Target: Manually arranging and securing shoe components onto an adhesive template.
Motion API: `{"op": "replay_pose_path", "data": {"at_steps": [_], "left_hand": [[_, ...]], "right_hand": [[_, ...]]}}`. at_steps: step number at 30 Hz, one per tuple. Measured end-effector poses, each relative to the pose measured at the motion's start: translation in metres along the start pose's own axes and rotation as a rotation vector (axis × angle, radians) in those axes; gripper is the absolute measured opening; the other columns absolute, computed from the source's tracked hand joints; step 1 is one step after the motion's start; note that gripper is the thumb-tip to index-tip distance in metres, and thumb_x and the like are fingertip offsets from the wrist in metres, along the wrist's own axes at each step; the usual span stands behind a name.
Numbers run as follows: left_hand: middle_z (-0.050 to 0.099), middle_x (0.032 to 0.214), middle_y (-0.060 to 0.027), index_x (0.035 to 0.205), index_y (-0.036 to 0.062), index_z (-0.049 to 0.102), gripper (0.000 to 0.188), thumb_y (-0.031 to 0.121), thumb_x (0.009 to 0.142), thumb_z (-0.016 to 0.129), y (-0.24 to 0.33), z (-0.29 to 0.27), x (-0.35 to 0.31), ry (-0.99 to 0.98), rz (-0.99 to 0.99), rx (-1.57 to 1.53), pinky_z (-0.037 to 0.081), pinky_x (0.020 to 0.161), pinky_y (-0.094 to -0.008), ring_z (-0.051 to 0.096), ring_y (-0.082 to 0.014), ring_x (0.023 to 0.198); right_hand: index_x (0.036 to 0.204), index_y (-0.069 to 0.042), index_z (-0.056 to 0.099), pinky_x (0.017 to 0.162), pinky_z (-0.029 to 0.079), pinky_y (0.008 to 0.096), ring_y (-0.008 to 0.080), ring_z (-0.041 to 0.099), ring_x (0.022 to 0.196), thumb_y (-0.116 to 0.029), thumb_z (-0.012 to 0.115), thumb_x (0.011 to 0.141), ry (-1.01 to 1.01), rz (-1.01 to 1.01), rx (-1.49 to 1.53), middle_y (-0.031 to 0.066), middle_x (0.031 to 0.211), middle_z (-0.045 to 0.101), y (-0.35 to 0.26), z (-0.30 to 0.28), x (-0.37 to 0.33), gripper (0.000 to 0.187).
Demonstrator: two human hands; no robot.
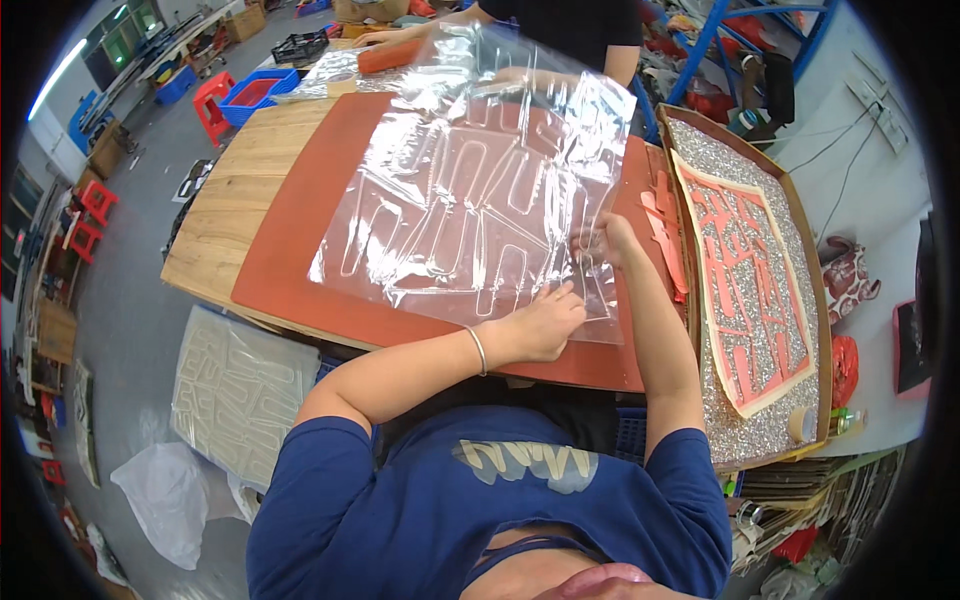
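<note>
In the head view, the transparent plastic sheet [455, 190] with raised outlines is over the reddish-brown board [285, 230]. The left hand [545, 325] bends its fingers narrowly at its near part, the right hand [612, 242] at its right edge; whether either one pinches it, I cannot tell.

Can't fully see the right hand [612, 241], fingers partly behind the clear sheet [455, 205], or the co-worker [575, 28] beyond the far edge of the surface [225, 225], cut off above.
</note>
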State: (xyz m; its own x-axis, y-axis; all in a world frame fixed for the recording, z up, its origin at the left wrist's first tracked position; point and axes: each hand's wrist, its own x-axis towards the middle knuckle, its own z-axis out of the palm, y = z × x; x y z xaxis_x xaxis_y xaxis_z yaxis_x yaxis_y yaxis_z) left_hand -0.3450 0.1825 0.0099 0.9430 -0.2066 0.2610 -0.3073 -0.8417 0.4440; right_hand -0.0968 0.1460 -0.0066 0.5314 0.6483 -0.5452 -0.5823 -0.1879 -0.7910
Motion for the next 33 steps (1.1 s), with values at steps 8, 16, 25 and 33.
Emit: {"op": "replay_pose_path", "data": {"at_steps": [8, 16, 25, 33], "left_hand": [[0.042, 0.123, -0.0229, 0.095, -0.0031, 0.047, 0.020, -0.004, 0.075, 0.046, 0.015, 0.062, 0.006, 0.205, -0.017, -0.185, 0.024, 0.101, -0.0698, 0.033, -0.0489, 0.128], [0.042, 0.127, -0.0238, 0.098, -0.0032, 0.048, 0.020, 0.007, 0.081, 0.054, 0.019, 0.077, 0.007, 0.185, -0.098, -0.166, 0.023, 0.105, -0.0645, 0.031, -0.0499, 0.129], [0.045, 0.132, -0.0232, 0.100, -0.0002, 0.055, 0.033, 0.029, 0.085, 0.062, 0.023, 0.068, 0.002, 0.094, -0.019, -0.035, 0.024, 0.108, -0.0560, 0.033, -0.0458, 0.129], [0.063, 0.098, -0.0096, 0.097, 0.0030, 0.058, 0.023, 0.026, 0.095, 0.053, 0.020, -0.005, -0.035, 0.089, -0.402, -0.999, 0.041, 0.098, -0.0411, 0.057, -0.0253, 0.107]], "right_hand": [[0.099, 0.007, 0.057, 0.062, 0.052, 0.0422, 0.0287, 0.067, 0.078, -0.027, 0.060, 0.087, 0.187, -0.268, -0.972, 0.0180, 0.076, 0.064, -0.002, -0.049, -0.005, 0.035], [0.114, -0.001, 0.048, 0.077, 0.048, 0.0504, 0.0436, 0.062, 0.090, -0.035, 0.059, 0.087, 0.642, -0.690, -1.305, 0.0273, 0.090, 0.065, 0.030, -0.034, -0.012, 0.044], [0.134, -0.007, 0.041, 0.104, 0.029, 0.0515, 0.0330, 0.039, 0.128, -0.040, 0.052, 0.090, 0.472, -1.076, -1.928, 0.0254, 0.135, 0.041, 0.026, -0.004, -0.020, 0.057], [0.135, -0.012, 0.046, 0.110, 0.022, 0.0496, 0.0336, 0.034, 0.133, -0.039, 0.052, 0.090, 0.247, -1.042, -1.670, 0.0182, 0.144, 0.037, 0.060, -0.003, -0.006, 0.053]]}}
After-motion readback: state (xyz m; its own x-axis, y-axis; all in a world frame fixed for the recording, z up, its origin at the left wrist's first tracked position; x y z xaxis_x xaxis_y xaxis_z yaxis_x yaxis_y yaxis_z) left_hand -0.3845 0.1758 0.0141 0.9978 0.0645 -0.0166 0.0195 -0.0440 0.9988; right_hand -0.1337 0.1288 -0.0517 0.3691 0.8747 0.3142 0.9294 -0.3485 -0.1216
